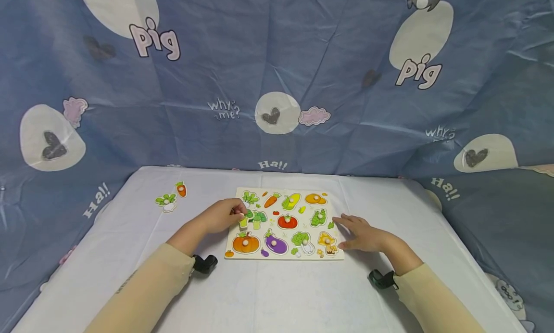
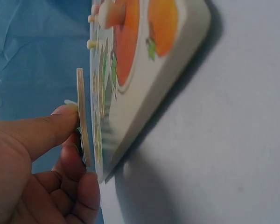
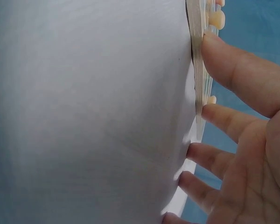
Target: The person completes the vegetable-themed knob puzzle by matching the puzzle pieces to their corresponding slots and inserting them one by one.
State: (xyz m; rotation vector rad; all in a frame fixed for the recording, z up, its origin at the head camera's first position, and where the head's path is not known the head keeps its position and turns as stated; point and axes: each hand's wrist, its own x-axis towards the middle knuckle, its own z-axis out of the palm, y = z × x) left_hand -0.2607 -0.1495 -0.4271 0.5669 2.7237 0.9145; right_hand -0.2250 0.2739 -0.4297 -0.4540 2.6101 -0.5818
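Observation:
A wooden vegetable puzzle board [image 1: 277, 256] lies on the table. My left hand [image 1: 222, 215] pinches a broccoli puzzle piece [image 1: 244, 221] over the board's left side, overlapping the printed broccoli [image 1: 258, 219] in the head view. From the left wrist, the piece [image 2: 83, 121] is seen edge-on, close over the board, between thumb and curled fingers. My right hand [image 1: 361, 234] has its fingers spread at the board's right edge. The right wrist view shows its thumb [image 3: 219, 56] against that edge [image 3: 197, 70], with other fingertips down at the board and cloth.
A carrot piece [image 1: 181, 189] and a white radish piece [image 1: 167, 203] lie on the white tablecloth [image 1: 298, 294] at the left. Knobbed pieces such as the pumpkin [image 1: 245, 244], tomato [image 1: 287, 222] and eggplant [image 1: 276, 244] sit in the board. A blue printed curtain [image 1: 242, 140] hangs behind.

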